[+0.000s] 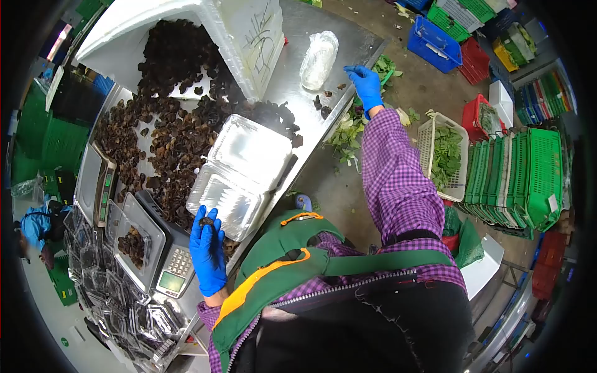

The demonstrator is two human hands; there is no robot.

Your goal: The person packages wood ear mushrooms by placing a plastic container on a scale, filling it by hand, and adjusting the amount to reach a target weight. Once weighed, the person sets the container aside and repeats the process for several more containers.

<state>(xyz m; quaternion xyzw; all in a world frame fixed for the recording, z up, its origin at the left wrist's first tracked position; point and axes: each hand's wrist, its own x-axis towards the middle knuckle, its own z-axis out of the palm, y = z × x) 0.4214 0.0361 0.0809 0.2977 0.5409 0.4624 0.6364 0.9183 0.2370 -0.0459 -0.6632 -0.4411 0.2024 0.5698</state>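
Observation:
My left hand (209, 258), in a blue glove, is beside an open clear plastic clamshell box (249, 152) at the table edge. A small dark piece of wood ear mushroom (206, 221) is at its fingertips. My right hand (365, 87), also gloved in blue, is over the table's right edge with fingers stretched out and nothing visible in them. Near it are a few dark scraps (324, 110) and a white plastic-wrapped bundle (319, 61). Loose wood ear mushrooms (171, 140) spread from a tipped white foam box (249, 46) across the metal table.
Left of my left hand, a digital scale (176, 272) bears a clear container of mushrooms (132, 246). Empty clear boxes (112, 292) pile up beyond it. On the floor at right are leafy scraps (348, 133), a cream basket of greens (463, 146) and stacked green crates (516, 177).

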